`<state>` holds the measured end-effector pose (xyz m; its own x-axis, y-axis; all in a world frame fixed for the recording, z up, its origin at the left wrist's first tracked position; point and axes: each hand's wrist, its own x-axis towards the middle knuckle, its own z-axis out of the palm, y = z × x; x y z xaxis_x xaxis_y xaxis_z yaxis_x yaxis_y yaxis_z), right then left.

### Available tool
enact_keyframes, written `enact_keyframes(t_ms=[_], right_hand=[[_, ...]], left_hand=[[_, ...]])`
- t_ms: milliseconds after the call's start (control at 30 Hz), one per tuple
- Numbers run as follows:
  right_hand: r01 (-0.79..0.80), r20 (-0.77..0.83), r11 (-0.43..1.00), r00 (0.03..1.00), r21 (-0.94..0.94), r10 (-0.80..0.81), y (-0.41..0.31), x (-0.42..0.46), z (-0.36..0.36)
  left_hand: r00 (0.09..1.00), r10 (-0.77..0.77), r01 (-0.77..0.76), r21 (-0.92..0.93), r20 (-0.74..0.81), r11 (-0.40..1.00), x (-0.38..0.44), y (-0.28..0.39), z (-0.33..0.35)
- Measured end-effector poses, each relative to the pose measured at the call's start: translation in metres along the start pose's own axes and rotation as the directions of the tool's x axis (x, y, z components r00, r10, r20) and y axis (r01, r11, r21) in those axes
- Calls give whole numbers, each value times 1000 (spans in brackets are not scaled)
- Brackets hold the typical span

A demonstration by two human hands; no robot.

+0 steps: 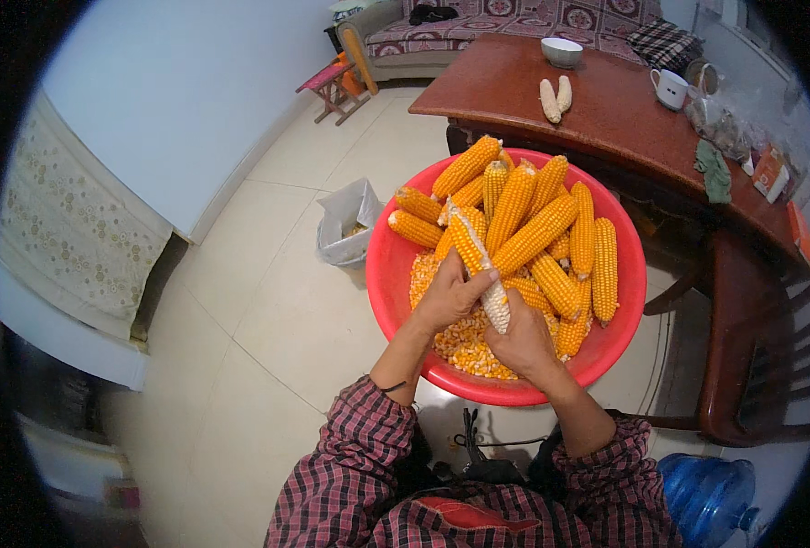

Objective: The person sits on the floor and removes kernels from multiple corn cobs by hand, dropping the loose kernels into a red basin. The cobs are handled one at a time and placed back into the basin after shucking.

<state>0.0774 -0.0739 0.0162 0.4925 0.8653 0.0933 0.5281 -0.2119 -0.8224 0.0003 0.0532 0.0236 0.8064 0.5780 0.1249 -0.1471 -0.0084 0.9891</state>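
Between my two hands is a partly shelled corn cob [472, 250], tilted over a red plastic basin [614, 356]. Its lower end is bare and white, while yellow kernels still cover part of the upper end. My left hand [451, 291] grips the cob around its middle, thumb laid across it. Around the bare lower end is my right hand [525, 337]; its fingertips are partly hidden. Several whole ears of yellow corn [535, 233] are heaped at the far and right sides of the basin. Loose kernels [477, 349] lie beneath my hands.
A lined waste bin [348, 222] stands left of the basin. Two bare cobs [550, 101], a bowl [562, 52] and a white mug [670, 89] rest on the wooden table [487, 82]. At right are a wooden chair [734, 342] and a blue water jug [706, 493].
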Motion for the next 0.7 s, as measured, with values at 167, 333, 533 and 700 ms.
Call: enact_keyframes(t_ms=[167, 333, 533, 700], right_hand=[[98, 69, 945, 990, 312, -126, 18, 7, 1], [134, 95, 877, 975, 461, -199, 25, 7, 0], [-15, 73, 958, 997, 285, -6, 32, 5, 0], [6, 31, 995, 999, 101, -10, 10, -3, 5]], left_hand=[[998, -13, 16, -39, 66, 999, -3, -7, -6], [989, 10, 7, -112, 150, 994, -6, 0, -6], [999, 51, -47, -263, 9, 964, 4, -3, -18], [928, 189, -185, 44, -322, 982, 3, 0, -1]])
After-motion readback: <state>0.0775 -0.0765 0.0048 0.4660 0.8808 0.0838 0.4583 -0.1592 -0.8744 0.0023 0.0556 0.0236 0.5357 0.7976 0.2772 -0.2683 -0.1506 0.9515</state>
